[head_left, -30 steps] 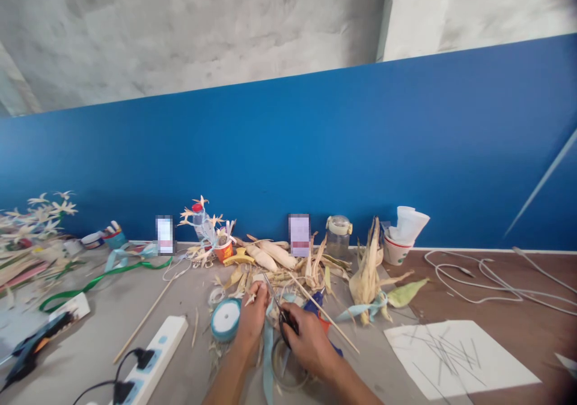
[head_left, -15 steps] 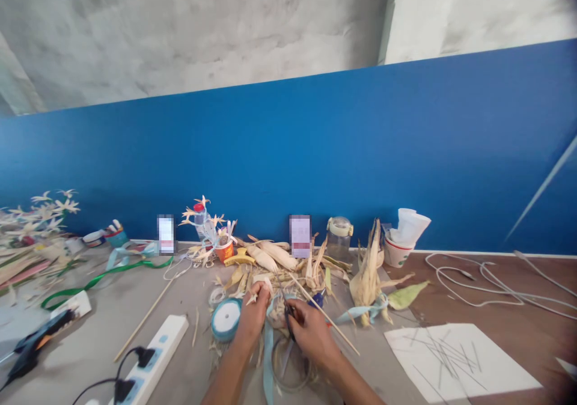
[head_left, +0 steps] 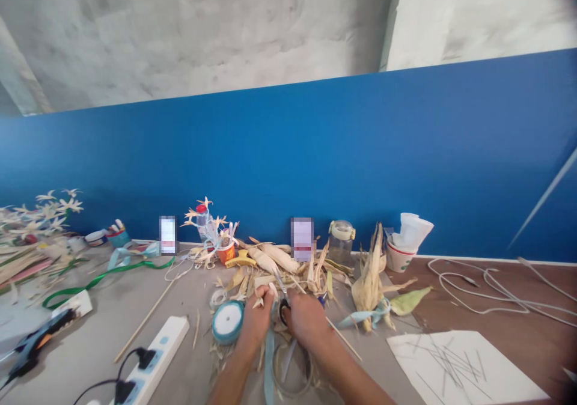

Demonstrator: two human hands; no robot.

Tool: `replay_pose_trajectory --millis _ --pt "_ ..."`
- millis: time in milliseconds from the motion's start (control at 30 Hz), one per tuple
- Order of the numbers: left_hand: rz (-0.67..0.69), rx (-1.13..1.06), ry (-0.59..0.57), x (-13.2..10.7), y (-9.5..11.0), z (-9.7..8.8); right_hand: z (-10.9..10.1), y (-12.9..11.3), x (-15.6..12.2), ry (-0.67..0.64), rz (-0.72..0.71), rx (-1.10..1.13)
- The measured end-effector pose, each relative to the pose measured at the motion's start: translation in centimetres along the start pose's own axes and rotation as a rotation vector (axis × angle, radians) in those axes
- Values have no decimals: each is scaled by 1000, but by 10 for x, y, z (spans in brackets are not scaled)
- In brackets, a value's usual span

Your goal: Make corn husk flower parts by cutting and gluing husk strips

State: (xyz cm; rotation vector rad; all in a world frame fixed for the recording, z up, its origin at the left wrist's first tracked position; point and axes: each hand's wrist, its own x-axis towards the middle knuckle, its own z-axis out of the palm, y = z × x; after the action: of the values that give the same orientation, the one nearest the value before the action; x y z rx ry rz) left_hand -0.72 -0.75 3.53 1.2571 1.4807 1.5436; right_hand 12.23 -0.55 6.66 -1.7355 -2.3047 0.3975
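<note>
My left hand (head_left: 256, 321) is closed in a pinch on a small pale piece of corn husk (head_left: 258, 302), whose tips stick out between the fingers. My right hand (head_left: 310, 322) grips scissors (head_left: 280, 283) by their black handles, blades pointing up and away. The blades are close beside the left fingertips; whether they touch the husk I cannot tell. Below the hands lie a light-blue ribbon (head_left: 269, 363) and a ring-shaped roll (head_left: 293, 378). A blue-rimmed ribbon spool (head_left: 228, 321) lies left of my left wrist. Dry husks (head_left: 274, 258) are heaped just beyond both hands.
A white power strip (head_left: 157, 357) and a glue gun (head_left: 42, 342) lie on the left. At the right are a tied husk bundle (head_left: 368, 291), a cup (head_left: 400, 256), and paper with thin wires (head_left: 464, 363). A jar (head_left: 341, 243) stands by the blue partition (head_left: 288, 158).
My right hand has turned and moved slightly upward, so the scissor blades show more clearly beside the left fingers. My left hand keeps its pinch on the husk. The whole view shifts slightly.
</note>
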Motion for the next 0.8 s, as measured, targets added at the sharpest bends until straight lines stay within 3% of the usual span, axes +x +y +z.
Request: replay_pose_trajectory --millis 100,233,533,800 --pt "105 91 -43 -1 1 1 0 -5 6 -23 -31 -47" --pt "145 128 -35 -2 0 1 3 -8 11 -38 -44 -63" --pt "176 211 -51 -2 -5 0 6 -6 11 7 -63 18" --pt "183 248 -51 -2 -7 1 -9 -1 6 -49 -11 4"
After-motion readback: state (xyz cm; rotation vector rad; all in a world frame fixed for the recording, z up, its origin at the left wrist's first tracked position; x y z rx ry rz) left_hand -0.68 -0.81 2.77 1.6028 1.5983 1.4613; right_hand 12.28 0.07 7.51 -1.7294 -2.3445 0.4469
